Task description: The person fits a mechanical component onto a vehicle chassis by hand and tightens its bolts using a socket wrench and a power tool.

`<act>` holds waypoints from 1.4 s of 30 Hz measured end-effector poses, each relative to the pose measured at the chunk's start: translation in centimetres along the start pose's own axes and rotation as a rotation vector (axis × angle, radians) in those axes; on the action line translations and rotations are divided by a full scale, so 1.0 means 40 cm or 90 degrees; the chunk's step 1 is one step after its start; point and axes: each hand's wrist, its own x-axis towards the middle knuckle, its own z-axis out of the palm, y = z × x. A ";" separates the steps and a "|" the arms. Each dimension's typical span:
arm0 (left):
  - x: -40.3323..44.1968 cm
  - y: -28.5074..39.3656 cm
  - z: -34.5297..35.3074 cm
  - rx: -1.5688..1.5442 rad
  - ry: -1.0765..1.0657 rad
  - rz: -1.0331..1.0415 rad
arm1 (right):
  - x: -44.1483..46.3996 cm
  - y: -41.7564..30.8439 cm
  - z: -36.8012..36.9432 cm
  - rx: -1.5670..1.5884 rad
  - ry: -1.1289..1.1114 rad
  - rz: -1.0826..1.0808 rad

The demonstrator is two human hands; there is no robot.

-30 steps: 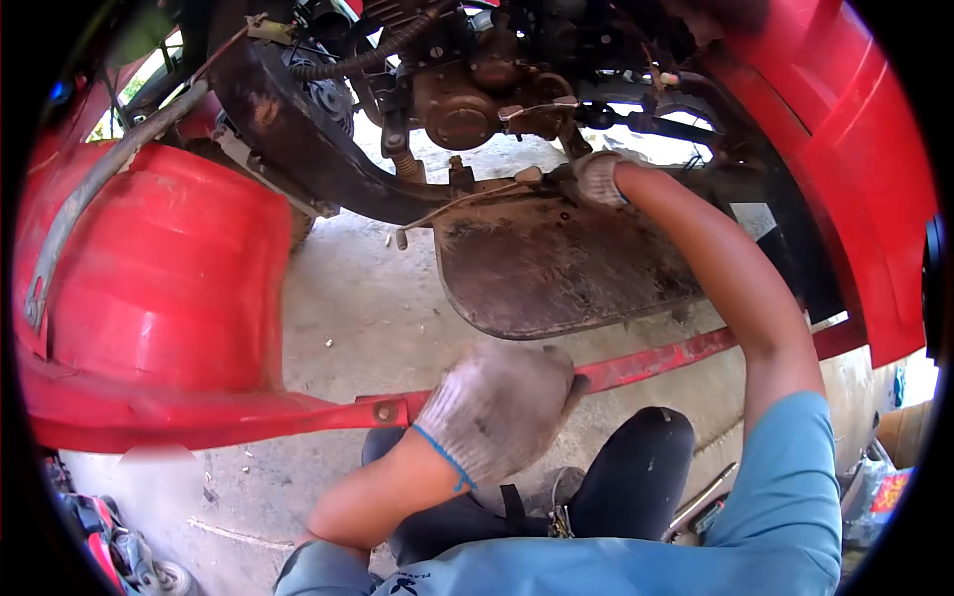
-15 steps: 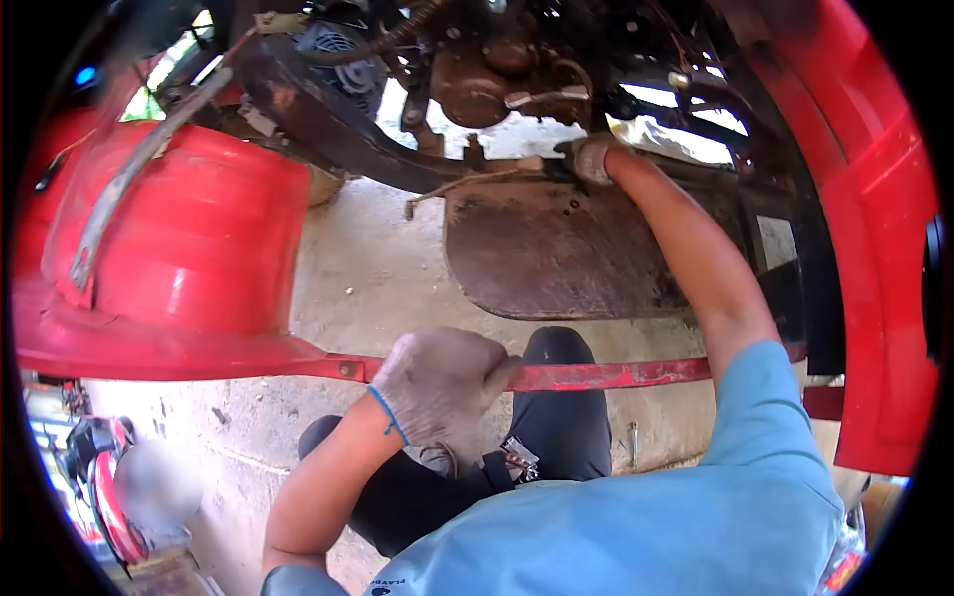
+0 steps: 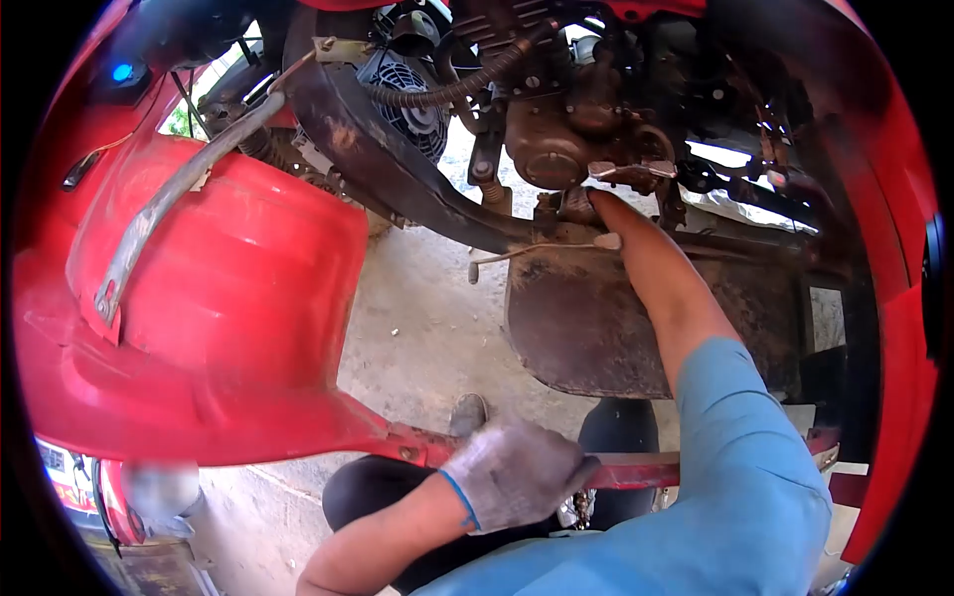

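My left hand (image 3: 517, 472), in a pale knitted glove with a blue cuff, is wrapped round the red frame rail (image 3: 636, 471) in front of my knees. The right arm reaches forward, and my right hand (image 3: 576, 205) is low under the brown engine (image 3: 556, 139), behind the pedal lever (image 3: 547, 247). Its fingers are hidden among the dark parts there, so what they touch does not show. Just nearer to me lies the dark, worn floor plate (image 3: 586, 323).
A big red fender (image 3: 229, 288) fills the left side, with a grey metal strut (image 3: 169, 204) across it. A black fan (image 3: 412, 109) stands beside the curved frame tube (image 3: 378, 159). Red body panels (image 3: 904, 348) rise at the right.
The view has shifted, with the engine now nearer the middle. My right hand has moved from the floor plate's back edge to beneath the engine. My left hand stays on the rail.
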 end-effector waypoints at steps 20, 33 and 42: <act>0.006 -0.016 -0.017 -0.081 -0.043 0.009 | -0.236 -0.044 -0.087 -0.090 0.004 0.098; -0.010 -0.025 0.007 -0.028 -0.005 0.049 | -0.273 0.037 -0.018 -0.298 0.061 0.105; -0.014 -0.028 -0.009 -0.057 -0.011 0.063 | -0.447 -0.146 -0.145 -0.221 0.062 0.100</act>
